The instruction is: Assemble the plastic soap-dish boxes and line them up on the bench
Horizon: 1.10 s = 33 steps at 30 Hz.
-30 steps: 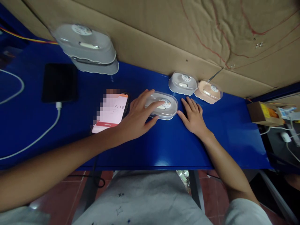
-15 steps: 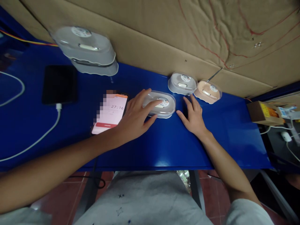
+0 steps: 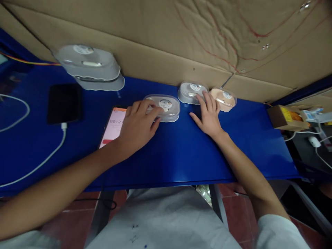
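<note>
A cardboard wall [image 3: 145, 38] backs your blue table [image 3: 166, 159]. The phone [image 3: 110, 128] sits partly behind your left hand [image 3: 138, 126]; a grey box [image 3: 185, 93] and a peach box [image 3: 227, 103] stand near the wall, by your right hand [image 3: 209, 119], its thumb spread wide. The clear-lidded box [image 3: 171, 114] lies mid-table, long axis roughly along the front edge. Your left fingers bend over its left end; whether they grip, I can't tell.

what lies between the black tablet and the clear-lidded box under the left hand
In the head view, a lit phone lies between the black tablet and the box, partly hidden by the left hand.
</note>
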### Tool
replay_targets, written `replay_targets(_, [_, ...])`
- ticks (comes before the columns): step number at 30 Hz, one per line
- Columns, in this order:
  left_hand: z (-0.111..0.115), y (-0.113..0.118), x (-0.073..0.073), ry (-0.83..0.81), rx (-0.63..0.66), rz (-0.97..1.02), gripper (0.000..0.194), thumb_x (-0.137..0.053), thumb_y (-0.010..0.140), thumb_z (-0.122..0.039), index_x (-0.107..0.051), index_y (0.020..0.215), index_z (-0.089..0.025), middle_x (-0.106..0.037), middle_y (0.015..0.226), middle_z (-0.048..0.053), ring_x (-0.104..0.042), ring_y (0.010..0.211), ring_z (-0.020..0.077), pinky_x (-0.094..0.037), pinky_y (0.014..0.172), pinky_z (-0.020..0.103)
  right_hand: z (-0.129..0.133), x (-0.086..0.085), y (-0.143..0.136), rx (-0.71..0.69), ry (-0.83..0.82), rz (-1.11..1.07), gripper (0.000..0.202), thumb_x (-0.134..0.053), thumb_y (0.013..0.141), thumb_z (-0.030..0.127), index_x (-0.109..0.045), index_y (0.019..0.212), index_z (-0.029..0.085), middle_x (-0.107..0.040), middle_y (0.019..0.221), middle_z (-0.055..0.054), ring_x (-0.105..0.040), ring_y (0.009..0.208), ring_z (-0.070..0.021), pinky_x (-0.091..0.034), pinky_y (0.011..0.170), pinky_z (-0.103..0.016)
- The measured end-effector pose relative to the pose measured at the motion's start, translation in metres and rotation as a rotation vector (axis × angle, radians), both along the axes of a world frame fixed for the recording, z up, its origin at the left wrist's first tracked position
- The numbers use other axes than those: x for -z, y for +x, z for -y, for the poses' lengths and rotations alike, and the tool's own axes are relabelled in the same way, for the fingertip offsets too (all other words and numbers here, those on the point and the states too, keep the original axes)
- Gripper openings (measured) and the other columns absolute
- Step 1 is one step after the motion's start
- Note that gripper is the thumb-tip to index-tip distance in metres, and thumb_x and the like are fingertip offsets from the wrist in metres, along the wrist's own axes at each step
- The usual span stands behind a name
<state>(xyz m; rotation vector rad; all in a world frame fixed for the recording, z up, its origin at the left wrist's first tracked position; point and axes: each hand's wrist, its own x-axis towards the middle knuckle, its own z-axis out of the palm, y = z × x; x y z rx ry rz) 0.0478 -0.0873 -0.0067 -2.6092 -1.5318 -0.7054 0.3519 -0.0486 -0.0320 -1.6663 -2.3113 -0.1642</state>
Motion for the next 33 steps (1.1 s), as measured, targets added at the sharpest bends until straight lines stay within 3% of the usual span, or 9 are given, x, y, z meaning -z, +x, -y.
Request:
replay_targets(6, [-0.015, -0.002, -0.004, -0.013, 0.014, -0.027, 0.031, -0.053, 0.102, -0.02, -0.071, 0.127, -0.017, -0.064, 0.132, 0.019, -0.059, 0.12, 0.0395, -0.055, 0.098, 0.053, -0.031, -0.002, -0.003, -0.025, -0.016, -0.033, 0.074, -0.041, 0.107, 0.057, -0.031, 0.168, 0.016, -0.032, 0.175, -0.018, -0.024, 0.164, -0.038, -0.017, 0.129, -0.064])
replay_targets(13, [-0.025, -0.008, 0.001, -0.01, 0.005, 0.057, 0.03, -0.057, 0.102, -0.024, -0.07, 0.129, -0.019, -0.061, 0.135, 0.017, -0.058, 0.124, 0.0373, -0.052, 0.104, 0.056, 0.017, -0.012, 0.003, -0.073, 0.009, -0.028, 0.064, -0.046, 0.108, 0.053, -0.046, 0.16, 0.016, -0.047, 0.166, -0.019, -0.037, 0.156, -0.0396, -0.027, 0.126, -0.061])
replay_targets(16, [-0.012, -0.006, 0.002, -0.011, 0.077, 0.085, 0.029, -0.056, 0.104, -0.026, -0.071, 0.126, -0.017, -0.061, 0.132, 0.018, -0.057, 0.125, 0.0371, -0.052, 0.104, 0.057, 0.03, -0.007, 0.013, -0.071, -0.002, -0.041, 0.064, -0.044, 0.109, 0.052, -0.041, 0.165, 0.02, -0.044, 0.169, -0.016, -0.037, 0.158, -0.0382, -0.029, 0.126, -0.062])
replay_targets(19, [0.011, 0.003, 0.0, -0.038, 0.186, 0.104, 0.025, -0.056, 0.104, -0.024, -0.073, 0.122, -0.02, -0.062, 0.132, 0.015, -0.059, 0.123, 0.0344, -0.053, 0.106, 0.056, 0.029, -0.006, 0.018, -0.096, -0.049, -0.116, 0.064, -0.038, 0.111, 0.05, -0.032, 0.169, 0.024, -0.036, 0.175, -0.013, -0.027, 0.165, -0.0347, -0.027, 0.129, -0.062])
replay_targets(22, [0.034, 0.017, -0.005, -0.1, 0.283, 0.11, 0.032, -0.054, 0.105, -0.02, -0.07, 0.133, -0.024, -0.062, 0.138, 0.015, -0.058, 0.13, 0.0351, -0.053, 0.108, 0.056, 0.033, -0.02, 0.012, -0.14, -0.033, -0.203, 0.063, -0.029, 0.113, 0.049, -0.025, 0.172, 0.027, -0.024, 0.18, -0.01, -0.012, 0.169, -0.0316, -0.017, 0.132, -0.065])
replay_targets(25, [0.041, 0.03, -0.012, -0.198, 0.429, 0.207, 0.039, -0.051, 0.107, -0.017, -0.066, 0.141, -0.027, -0.063, 0.14, 0.012, -0.06, 0.132, 0.029, -0.052, 0.113, 0.049, 0.058, -0.039, 0.006, -0.332, -0.035, -0.203, 0.068, -0.038, 0.112, 0.053, -0.018, 0.173, 0.03, -0.028, 0.178, -0.009, -0.022, 0.167, -0.0284, -0.02, 0.133, -0.061])
replay_targets(28, [0.026, 0.044, -0.019, -0.192, 0.479, 0.294, 0.039, -0.044, 0.11, -0.018, -0.062, 0.143, -0.026, -0.064, 0.142, 0.012, -0.062, 0.133, 0.0256, -0.052, 0.115, 0.046, 0.095, -0.042, 0.016, -0.452, -0.082, -0.113, 0.067, -0.051, 0.111, 0.047, -0.026, 0.171, 0.032, -0.049, 0.168, -0.01, -0.045, 0.157, -0.0271, -0.031, 0.13, -0.058])
replay_targets(30, [0.006, 0.056, -0.022, -0.098, 0.46, 0.233, 0.038, -0.045, 0.11, -0.021, -0.061, 0.145, -0.021, -0.06, 0.151, 0.017, -0.058, 0.14, 0.0303, -0.048, 0.118, 0.052, 0.12, -0.036, 0.039, -0.389, -0.08, -0.05, 0.056, -0.052, 0.111, 0.039, -0.038, 0.165, 0.033, -0.053, 0.165, -0.009, -0.048, 0.155, -0.0288, -0.035, 0.127, -0.061])
replay_targets(33, [-0.027, 0.072, -0.02, -0.085, 0.432, 0.055, 0.048, -0.053, 0.109, -0.027, -0.053, 0.155, -0.014, -0.039, 0.171, 0.023, -0.039, 0.157, 0.0395, -0.038, 0.123, 0.059, 0.149, -0.023, 0.096, -0.185, -0.037, -0.056, 0.051, -0.055, 0.108, 0.036, -0.047, 0.158, 0.033, -0.057, 0.162, -0.012, -0.053, 0.151, -0.0337, -0.041, 0.121, -0.066])
